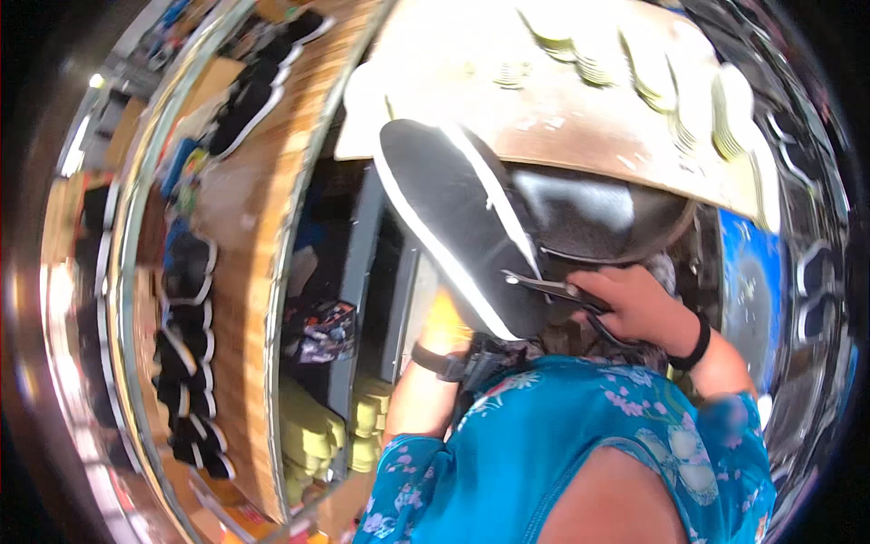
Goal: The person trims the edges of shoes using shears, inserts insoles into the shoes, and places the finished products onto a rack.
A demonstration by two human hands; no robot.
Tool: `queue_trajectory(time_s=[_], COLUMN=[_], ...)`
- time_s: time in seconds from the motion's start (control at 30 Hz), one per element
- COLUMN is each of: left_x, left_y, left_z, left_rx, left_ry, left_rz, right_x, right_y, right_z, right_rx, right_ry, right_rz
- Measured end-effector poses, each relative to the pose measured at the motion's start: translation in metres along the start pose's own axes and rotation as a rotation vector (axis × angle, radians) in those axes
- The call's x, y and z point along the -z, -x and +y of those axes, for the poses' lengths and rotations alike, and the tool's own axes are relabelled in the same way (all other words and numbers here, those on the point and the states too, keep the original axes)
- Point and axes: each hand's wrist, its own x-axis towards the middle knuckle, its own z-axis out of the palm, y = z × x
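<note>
A large black shoe (444,190) with a white edge band lies tilted before me, its dark face toward me. A white strip (494,199) runs along its right side, and its lower end reaches the tool. My left hand (446,319) grips the shoe's near left side from beneath; glare and the shoe hide most of its fingers. My right hand (630,304) is closed round black-handled scissors (557,288). Their metal tips touch or overlap the shoe's near right edge, beside the strip's end.
A pale worktable (553,145) ahead carries rows of light shoe-shaped pieces (652,82). Below its edge is a dark rounded seat (603,213). On the left, a wooden shelf (263,299) bears black shoes (249,109); yellow-green shoe forms (308,431) stand beneath. A blue panel (750,281) stands right.
</note>
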Motion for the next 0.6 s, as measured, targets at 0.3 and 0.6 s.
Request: queue_trajectory(time_s=[0.3,0.6], left_x=[0.175,0.352], left_y=[0.044,0.036], left_z=[0.088,0.112], left_rx=[0.076,0.480], left_ry=[-0.750,-1.122], left_rz=[0.694,0.744], right_x=[0.005,0.005], right_y=[-0.053,-0.082], right_z=[-0.017,-0.005], right_rx=[-0.431,-0.493], right_ry=[-0.629,-0.462], right_rz=[-0.073,-0.119])
